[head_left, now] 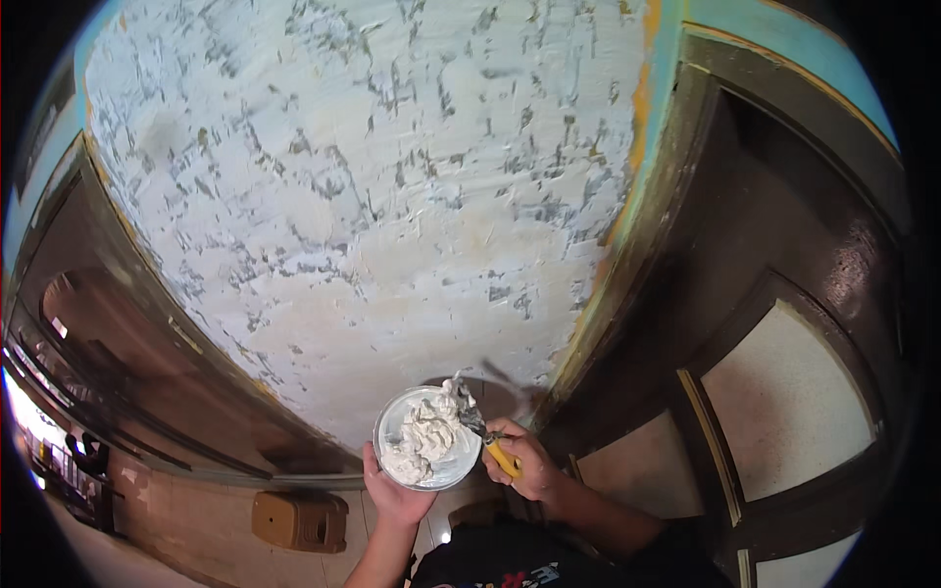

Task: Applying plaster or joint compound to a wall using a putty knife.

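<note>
My left hand supports a round, shallow white container from below and along its near rim, with the fingers mostly hidden under it. Thick off-white paste lies heaped inside. In my right hand is a putty knife with a yellow handle, gripped in closed fingers. Its blade sits at the container's right rim, smeared with paste, and a lump of paste stands at the far rim beside it. Beyond both hands rises a wall covered in patchy whitish filler, with grey spots showing through.
Dark brown framed doors stand on both sides, the right door with pale panels and the left door. A brown plastic stool stands on the tiled floor at lower left. Orange and turquoise paint edges the wall.
</note>
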`<state>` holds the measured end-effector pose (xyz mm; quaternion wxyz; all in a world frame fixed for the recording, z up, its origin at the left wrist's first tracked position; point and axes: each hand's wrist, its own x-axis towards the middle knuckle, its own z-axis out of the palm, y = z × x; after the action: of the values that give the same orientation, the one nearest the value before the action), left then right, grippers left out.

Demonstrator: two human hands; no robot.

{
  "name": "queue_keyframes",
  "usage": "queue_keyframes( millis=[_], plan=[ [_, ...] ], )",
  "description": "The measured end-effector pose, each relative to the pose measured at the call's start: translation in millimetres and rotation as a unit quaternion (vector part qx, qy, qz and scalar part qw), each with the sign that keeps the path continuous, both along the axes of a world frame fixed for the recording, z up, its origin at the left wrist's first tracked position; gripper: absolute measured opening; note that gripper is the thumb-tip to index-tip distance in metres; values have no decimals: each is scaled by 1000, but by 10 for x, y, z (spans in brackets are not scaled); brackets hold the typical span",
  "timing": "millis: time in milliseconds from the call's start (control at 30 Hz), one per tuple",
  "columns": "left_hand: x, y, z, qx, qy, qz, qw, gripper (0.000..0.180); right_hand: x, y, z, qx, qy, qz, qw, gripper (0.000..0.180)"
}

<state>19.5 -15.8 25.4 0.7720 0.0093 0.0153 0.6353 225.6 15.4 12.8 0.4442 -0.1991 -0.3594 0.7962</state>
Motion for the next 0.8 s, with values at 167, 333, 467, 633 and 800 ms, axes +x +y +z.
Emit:
queue_keyframes(
  millis=[167, 333, 467, 633, 800],
  plan=[
    [-7, 34, 67, 37, -11, -3, 999, 69, 56, 39, 198, 20, -48, -51, 997, 29],
    [68, 117, 95, 29, 63, 27, 997, 70, 104, 11, 275, 135, -149, -82, 976, 27],
    [104, 159, 186, 19, 56, 20, 998, 73, 172, 54, 344, 197, -243, -91, 945, 25],
    [111, 111, 403, 67, 65, -25, 995, 73, 221, 100, 313, 161, -193, -69, 965, 24],
    [88, 157, 296, 85, 172, 48, 980, 75, 107, -31, 188, 61, -114, -54, 990, 24]
  ],
)
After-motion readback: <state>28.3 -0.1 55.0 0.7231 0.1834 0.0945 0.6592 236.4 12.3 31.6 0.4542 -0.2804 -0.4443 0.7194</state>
